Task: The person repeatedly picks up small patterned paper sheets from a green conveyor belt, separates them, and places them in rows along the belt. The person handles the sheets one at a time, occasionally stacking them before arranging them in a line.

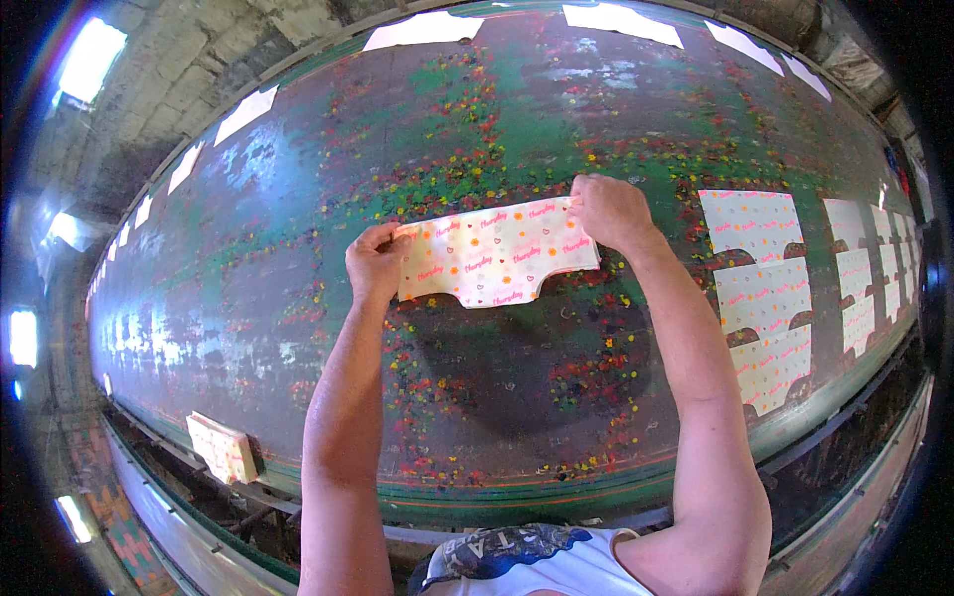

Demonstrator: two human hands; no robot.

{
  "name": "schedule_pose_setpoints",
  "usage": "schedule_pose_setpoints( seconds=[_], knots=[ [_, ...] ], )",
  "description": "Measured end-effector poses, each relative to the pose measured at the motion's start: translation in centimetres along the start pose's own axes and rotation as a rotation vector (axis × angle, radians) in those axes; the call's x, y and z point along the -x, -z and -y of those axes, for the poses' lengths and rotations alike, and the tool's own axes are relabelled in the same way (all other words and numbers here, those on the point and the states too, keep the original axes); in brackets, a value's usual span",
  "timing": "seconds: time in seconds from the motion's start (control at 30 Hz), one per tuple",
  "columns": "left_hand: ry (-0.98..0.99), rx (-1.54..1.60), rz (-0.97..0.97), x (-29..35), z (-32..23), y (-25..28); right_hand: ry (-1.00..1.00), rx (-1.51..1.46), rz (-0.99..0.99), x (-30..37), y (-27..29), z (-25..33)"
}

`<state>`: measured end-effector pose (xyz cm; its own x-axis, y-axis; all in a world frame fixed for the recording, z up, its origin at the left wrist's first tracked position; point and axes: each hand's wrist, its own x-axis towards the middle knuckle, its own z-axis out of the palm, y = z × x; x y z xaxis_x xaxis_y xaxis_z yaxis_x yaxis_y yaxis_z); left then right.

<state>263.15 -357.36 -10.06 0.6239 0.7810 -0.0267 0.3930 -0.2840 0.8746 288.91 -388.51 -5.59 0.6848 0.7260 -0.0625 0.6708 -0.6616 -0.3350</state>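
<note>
A white fabric panel, printed with pink lettering, orange flowers and small hearts, is stretched flat between my hands. Its top edge is straight, and curved cutouts leave a narrow tab at the bottom middle. My left hand pinches the panel near its upper left corner. At the upper right corner my right hand grips it, fingers curled and partly hidden. Beneath it is a long dark table, speckled with red, yellow and green paint. I cannot tell whether the panel touches the table.
A stack of folded or cut fabric sits at the near left table edge. Similar printed panels lie in columns to the right. Several white pieces line the far edge, before a rough wall.
</note>
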Motion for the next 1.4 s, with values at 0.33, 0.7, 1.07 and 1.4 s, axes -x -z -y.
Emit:
schedule_pose_setpoints(
  seconds=[0.33, 0.7, 1.07, 1.4],
  knots=[
    [-0.177, -0.465, 0.005, 1.8, -3.8, 0.1, 0.455, -0.523, -0.062, 4.0, 0.8, 5.4],
    [-0.467, -0.135, 0.097, 11.9, -3.6, 13.0, 0.423, -0.622, 0.048, 24.2, 1.6, 13.0],
    [0.043, 0.578, 0.201, 26.5, -0.2, 23.5, -0.200, -1.661, -0.010, 33.9, -5.3, 19.2],
    [0.011, 0.524, 0.322, 27.8, 5.8, 27.3, 0.005, -0.756, -0.178, 35.2, -1.7, 25.3]
  ],
)
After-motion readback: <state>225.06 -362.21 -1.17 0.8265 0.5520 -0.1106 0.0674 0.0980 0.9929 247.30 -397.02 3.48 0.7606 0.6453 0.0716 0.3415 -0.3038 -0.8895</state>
